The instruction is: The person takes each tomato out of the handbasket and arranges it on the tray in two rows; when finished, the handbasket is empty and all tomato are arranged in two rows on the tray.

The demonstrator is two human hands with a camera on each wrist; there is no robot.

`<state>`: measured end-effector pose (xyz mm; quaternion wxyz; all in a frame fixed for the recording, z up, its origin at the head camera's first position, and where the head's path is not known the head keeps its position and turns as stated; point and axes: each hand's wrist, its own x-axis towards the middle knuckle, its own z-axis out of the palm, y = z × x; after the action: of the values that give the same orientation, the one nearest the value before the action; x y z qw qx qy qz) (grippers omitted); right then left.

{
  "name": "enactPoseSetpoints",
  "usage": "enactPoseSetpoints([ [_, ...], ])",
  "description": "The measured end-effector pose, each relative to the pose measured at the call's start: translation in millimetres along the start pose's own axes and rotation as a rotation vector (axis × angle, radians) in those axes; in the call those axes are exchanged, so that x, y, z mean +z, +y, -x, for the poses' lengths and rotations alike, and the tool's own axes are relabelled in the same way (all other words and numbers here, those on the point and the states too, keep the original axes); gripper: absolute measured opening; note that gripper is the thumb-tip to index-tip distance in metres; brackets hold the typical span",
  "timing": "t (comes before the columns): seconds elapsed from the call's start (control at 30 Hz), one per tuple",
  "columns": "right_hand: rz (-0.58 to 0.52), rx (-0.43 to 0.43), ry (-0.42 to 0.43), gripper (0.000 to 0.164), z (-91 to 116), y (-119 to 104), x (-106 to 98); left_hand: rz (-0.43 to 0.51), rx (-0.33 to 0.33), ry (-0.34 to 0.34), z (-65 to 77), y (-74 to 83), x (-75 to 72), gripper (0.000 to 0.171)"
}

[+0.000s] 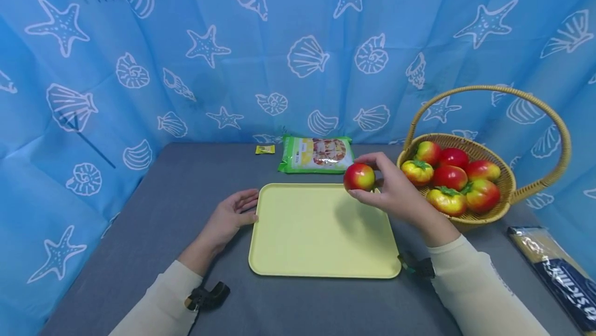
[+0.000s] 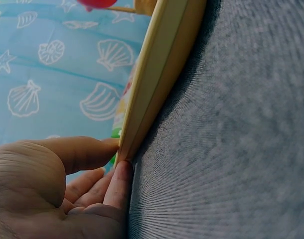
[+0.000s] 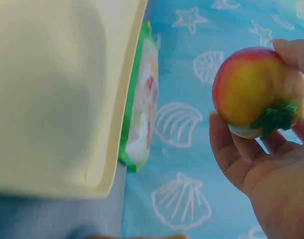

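From where I am standing, the person's right hand (image 1: 396, 186) is clamping a red-and-yellow fruit (image 1: 359, 176) between thumb and curled fingers. The fruit is sitting out towards the fingertips, its green leafy cap (image 3: 279, 118) facing back towards the hand. Its skin is gleaming, so I am judging it smooth and somewhat slippery, probably stiff and light, though its weight is not showing. Its widest girth is looking like the best place for holding, thumb opposite fingers, sparing the thin leaves. The fruit is hovering near the far right corner of a pale yellow tray (image 1: 321, 232), apart from its surface. The left hand (image 1: 230, 217) is touching the tray's left edge near the far left corner, thumb and fingers resting against the rim without curling round it. Farther out, a wicker basket (image 1: 512, 191) is standing towards the far right corner of the worktop (image 1: 205, 170), carrying 7 visible fruits (image 1: 449, 178). A green-and-white packet (image 1: 318, 155) and a small yellow wrapper (image 1: 265, 149) are lying along the far edge.
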<state>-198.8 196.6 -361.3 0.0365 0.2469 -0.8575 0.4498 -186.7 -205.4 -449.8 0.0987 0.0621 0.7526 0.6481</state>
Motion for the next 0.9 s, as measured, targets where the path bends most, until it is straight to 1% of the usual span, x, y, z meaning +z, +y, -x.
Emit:
enactPoseSetpoints([
  [0.13,0.035,-0.099,-0.013,0.058,-11.6,-2.5,12.2,0.002,0.0,0.006,0.1,-0.3,0.0,0.073],
  [0.2,0.03,-0.124,-0.028,0.057,-17.2,-4.7,18.5,-0.005,-0.002,0.014,-0.2,-1.2,-0.3,0.073],
  [0.3,-0.015,-0.11,-0.056,0.061,-25.1,-9.1,27.6,-0.014,-0.003,0.016,-0.4,-2.1,-0.8,0.074],
  [0.37,-0.032,-0.097,-0.059,0.062,-31.0,-11.5,33.2,-0.02,-0.004,0.018,-0.5,-1.9,-0.7,0.074],
  [0.53,-0.045,-0.105,-0.01,0.058,-45.8,-15.7,44.3,-0.004,0.0,0.012,-0.3,-0.8,-0.4,0.074],
  [0.63,-0.1,-0.089,0.004,0.057,-55.1,-16.6,50.3,0.005,0.003,0.01,-0.1,-0.4,-0.2,0.075],
  [0.77,-0.193,-0.042,-0.023,0.059,-65.9,-16.5,59.9,0.011,0.006,0.008,0.0,-0.2,0.2,0.074],
  [0.9,-0.216,-0.018,-0.064,0.059,-72.3,-19.0,70.6,0.018,0.007,0.003,-0.5,-0.8,0.2,0.074],
])
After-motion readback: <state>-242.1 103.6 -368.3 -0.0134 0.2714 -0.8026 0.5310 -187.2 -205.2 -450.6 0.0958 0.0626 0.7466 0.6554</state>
